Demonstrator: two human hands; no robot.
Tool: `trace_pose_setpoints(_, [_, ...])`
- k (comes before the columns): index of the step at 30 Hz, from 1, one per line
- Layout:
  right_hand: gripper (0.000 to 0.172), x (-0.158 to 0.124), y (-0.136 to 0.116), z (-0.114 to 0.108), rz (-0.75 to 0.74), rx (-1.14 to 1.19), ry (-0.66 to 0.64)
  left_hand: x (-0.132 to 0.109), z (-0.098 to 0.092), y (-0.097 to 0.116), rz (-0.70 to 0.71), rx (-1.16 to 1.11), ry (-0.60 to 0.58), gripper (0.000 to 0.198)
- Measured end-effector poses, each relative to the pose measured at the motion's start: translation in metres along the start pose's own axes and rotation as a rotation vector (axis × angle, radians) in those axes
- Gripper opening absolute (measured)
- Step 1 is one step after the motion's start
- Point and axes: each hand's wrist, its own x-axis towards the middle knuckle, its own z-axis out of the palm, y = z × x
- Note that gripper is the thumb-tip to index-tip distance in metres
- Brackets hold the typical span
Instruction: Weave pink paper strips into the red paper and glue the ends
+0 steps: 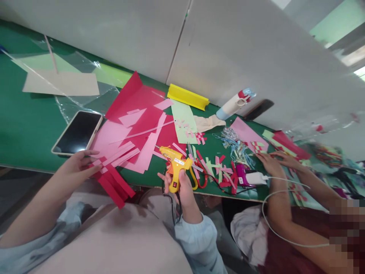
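My left hand (pixel 82 167) pinches a woven piece of red and pink paper strips (pixel 114 182) at its upper left corner. Loose red strips hang past the table's front edge, and pink ones fan out to the right. In my right hand (pixel 182 186) is a yellow glue gun (pixel 176 163), its nozzle pointing up and left toward the pink paper. A black cord drops from its handle. Just right of the gun lie scissors with red and yellow handles (pixel 202 179). Pink sheets (pixel 111 137) and red sheets (pixel 125 99) spread behind both hands.
A phone (pixel 78 133) lies at the left, near clear plastic film (pixel 71 102). Behind are a yellow tray (pixel 187 97) and a white bottle (pixel 232 106). Cut strips (pixel 222 171) and a purple device with a white plug (pixel 242 177) lie rightward. Another person's hands (pixel 270 163) work at the right.
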Motion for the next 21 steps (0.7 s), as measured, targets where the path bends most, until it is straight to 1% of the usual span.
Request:
trace_pose_setpoints(4, [0.039, -0.004, 0.001, 0.005, 0.006, 0.016, 0.011, 0.004, -0.006, -0.004, -0.022, 0.013, -0.026, 0.048])
trace_pose_setpoints(8, [0.036, -0.008, 0.001, 0.003, -0.017, -0.005, 0.064, 0.007, -0.011, -0.007, 0.014, 0.024, -0.039, 0.047])
trace_pose_setpoints(10, [0.038, -0.009, 0.001, 0.0, -0.033, -0.016, 0.087, 0.008, -0.012, -0.007, 0.017, 0.012, -0.044, 0.046])
trace_pose_setpoints(14, [0.047, -0.009, -0.003, -0.008, -0.04, -0.027, 0.106, 0.009, -0.013, -0.007, 0.013, -0.009, -0.071, 0.045])
trace_pose_setpoints(21, [0.046, -0.013, -0.01, -0.02, -0.038, -0.01, 0.104, 0.013, -0.012, -0.009, -0.013, 0.019, -0.16, 0.049])
